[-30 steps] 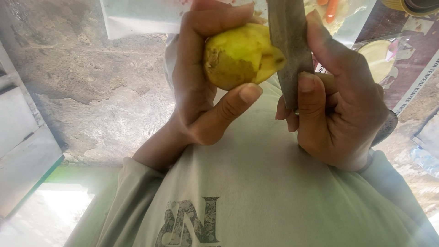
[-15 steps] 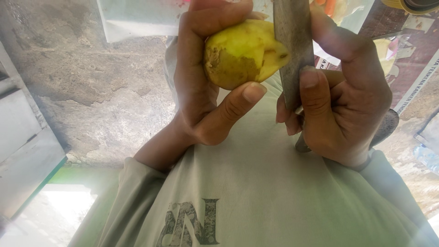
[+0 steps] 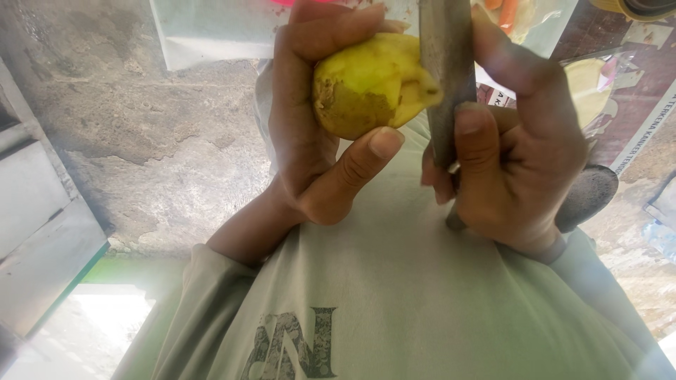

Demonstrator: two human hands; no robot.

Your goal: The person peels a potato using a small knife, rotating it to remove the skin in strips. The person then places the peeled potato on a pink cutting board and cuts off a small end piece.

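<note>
Since the earlier frames the right hand [image 3: 517,162] has lifted a little and its forefinger now stretches straighter up the flat of the knife [image 3: 446,77], while the fruit has barely shifted in the other hand's hold. The left hand [image 3: 317,127] is clenched round a yellow-green fruit [image 3: 370,84], fingers curled over its far side and the thumb pressed under its near side; the fruit sits high in the middle of the view, in front of the person's chest. Its skin is mottled with brown on the lower left, and a paler, peeled patch shows on the right, where it meets the knife. The right hand grips the knife with the broad grey blade pointing up and out of the top edge of the view, the thumb laid against the flat and the blade's edge touching the fruit's peeled side. Below both hands lies the person's pale green shirt [image 3: 394,295] with a dark printed design. Behind, a rough grey concrete floor [image 3: 141,141] carries a clear plastic bag [image 3: 211,28] at the top left, and a dark round stone [image 3: 588,197] shows just beside the right wrist.
</note>
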